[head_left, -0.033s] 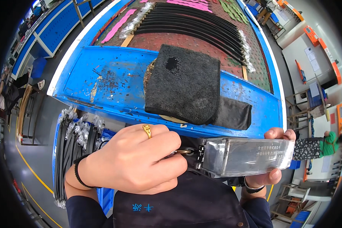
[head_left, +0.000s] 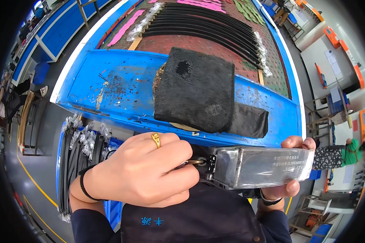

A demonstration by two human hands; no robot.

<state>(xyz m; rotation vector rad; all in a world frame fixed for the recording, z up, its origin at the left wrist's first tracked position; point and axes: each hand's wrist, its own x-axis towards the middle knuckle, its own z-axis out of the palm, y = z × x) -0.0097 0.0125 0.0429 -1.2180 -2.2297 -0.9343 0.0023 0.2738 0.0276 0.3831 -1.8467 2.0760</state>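
My left hand (head_left: 140,168), with a gold ring and a black braided bracelet, is closed with its fingers curled. It pinches a small metal ring-like piece (head_left: 197,161), mostly hidden by the fingers, against the near end of a box. My right hand (head_left: 286,189) grips the far end of that shiny, clear-sided rectangular box (head_left: 263,164), thumb below and fingers above. A black fitting with a dark roller-like part (head_left: 211,165) sits at the box's left end. Just beyond both hands, a folded dark grey cloth (head_left: 198,93) lies on the blue bench tray.
The stained blue bench tray (head_left: 121,77) spans the front. Behind it, several black straps (head_left: 202,26) with plastic-wrapped ends lie on wooden strips. Pink strips (head_left: 127,28) and green pieces (head_left: 249,12) lie farther back. A blue bin with black straps (head_left: 75,162) stands at lower left.
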